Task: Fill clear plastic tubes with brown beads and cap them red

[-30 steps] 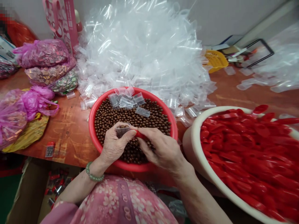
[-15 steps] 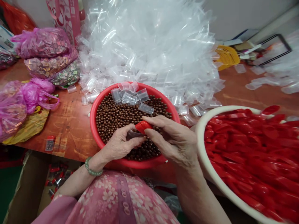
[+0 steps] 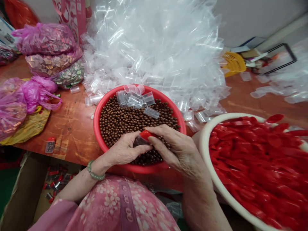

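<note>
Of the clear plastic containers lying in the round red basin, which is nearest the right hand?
The clear plastic container lying singly on the small round brown balls, closest to the right hand; the other clear containers cluster farther back.

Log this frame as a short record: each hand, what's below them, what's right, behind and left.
Left hand: holds a small clear plastic container
Right hand: thumb and finger on a glossy red plastic cap at the container's end; full seating unclear
Below: round red plastic basin of small shiny brown balls
Right: round cream plastic tub heaped with red plastic pieces
Behind: large heap of clear plastic tubes
Left: filled translucent pink plastic bags
</note>
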A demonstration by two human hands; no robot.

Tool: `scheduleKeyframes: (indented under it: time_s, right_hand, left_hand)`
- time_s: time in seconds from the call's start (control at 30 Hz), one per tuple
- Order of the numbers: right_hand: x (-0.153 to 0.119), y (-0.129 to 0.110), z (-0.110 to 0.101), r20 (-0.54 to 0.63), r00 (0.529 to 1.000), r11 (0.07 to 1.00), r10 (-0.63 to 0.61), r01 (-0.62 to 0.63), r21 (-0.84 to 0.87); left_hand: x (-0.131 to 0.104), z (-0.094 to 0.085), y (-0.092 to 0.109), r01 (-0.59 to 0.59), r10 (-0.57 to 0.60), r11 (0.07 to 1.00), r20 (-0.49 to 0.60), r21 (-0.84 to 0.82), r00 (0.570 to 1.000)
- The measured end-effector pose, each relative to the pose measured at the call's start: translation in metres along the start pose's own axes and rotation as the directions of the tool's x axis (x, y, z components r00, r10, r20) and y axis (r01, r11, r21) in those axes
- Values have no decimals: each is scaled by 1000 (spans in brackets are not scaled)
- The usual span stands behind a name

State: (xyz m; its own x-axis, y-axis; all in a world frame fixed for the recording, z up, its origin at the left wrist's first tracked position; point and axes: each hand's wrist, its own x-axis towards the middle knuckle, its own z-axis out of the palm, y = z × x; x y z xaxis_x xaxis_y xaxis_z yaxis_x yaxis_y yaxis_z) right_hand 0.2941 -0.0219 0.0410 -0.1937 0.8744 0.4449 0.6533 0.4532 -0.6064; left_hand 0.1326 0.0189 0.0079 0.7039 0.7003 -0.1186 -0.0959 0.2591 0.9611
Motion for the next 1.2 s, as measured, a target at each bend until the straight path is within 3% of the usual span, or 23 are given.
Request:
scheduleKeyframes:
  time_s: [0.13, 0.3, 0.47, 0.57, 0.67, 0.8, 1.0, 1.2]
  right_hand:
    - [-7, -3, -3, 51, 999, 997, -12, 16, -71]
    - [-11, -8, 5, 135, 988, 939, -70, 111, -325]
    - [-11, -8, 14, 104, 988, 874, -111, 147, -462]
    - [-11, -5, 8, 104, 993, 934, -47, 81, -348]
    - [-11, -1, 1, 39, 998, 997, 43, -40, -59]
    - [-13, 5, 0, -109, 975, 964, 195, -171, 203]
    - [-15, 5, 4, -108, 974, 970, 199, -181, 160]
    - [-17, 2, 15, -229, 972, 998, 47, -54, -23]
  left_hand:
    - [0, -2, -2, 41, -37, 998, 70, -48, 997]
    - [3, -3, -1, 92, -84, 991, 77, -100, 993]
    - [8, 3, 0, 104, -84, 973, 102, -206, 991]
    - [9, 5, 2, 86, -61, 976, 126, -200, 990]
    - [9, 3, 6, 44, -34, 997, 160, -58, 987]
    - [9, -3, 11, -15, -12, 984, 151, 177, 988]
    - [10, -5, 10, -19, -24, 968, 168, 250, 986]
    - [12, -5, 7, 6, -34, 989, 184, 148, 982]
